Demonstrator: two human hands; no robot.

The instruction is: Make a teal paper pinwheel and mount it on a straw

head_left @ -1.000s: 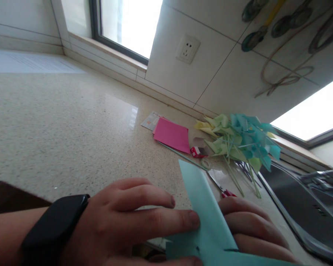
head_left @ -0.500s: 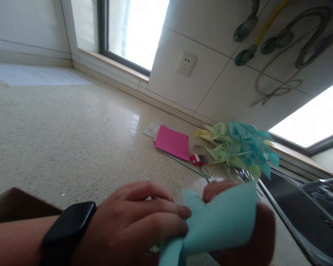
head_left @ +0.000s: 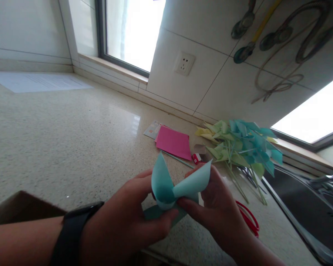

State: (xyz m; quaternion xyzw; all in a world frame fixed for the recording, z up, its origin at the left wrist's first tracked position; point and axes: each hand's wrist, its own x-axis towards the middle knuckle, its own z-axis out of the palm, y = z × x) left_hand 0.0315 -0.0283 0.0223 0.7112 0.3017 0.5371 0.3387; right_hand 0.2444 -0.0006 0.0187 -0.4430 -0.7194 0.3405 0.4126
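Observation:
A light teal paper sheet (head_left: 180,184) is bent into two curled loops that meet at its centre. My left hand (head_left: 122,221), with a black watch on the wrist, pinches the centre from the left with thumb and fingers. From the right, my right hand (head_left: 219,210) pinches the same centre, its fingers behind the right loop. Both hands hold the paper above the speckled countertop (head_left: 58,140).
A pink paper stack (head_left: 173,142) lies ahead, with a small red item (head_left: 195,159) and a thin green stick (head_left: 177,159) beside it. A pile of green and teal paper pinwheels (head_left: 238,146) lies to the right. Red-handled scissors (head_left: 248,218) rest near the sink (head_left: 308,207).
The flat teal sheet was lifted off the counter and its corners curled to the centre. Both hands rose and closed on the middle. The scissors are now uncovered.

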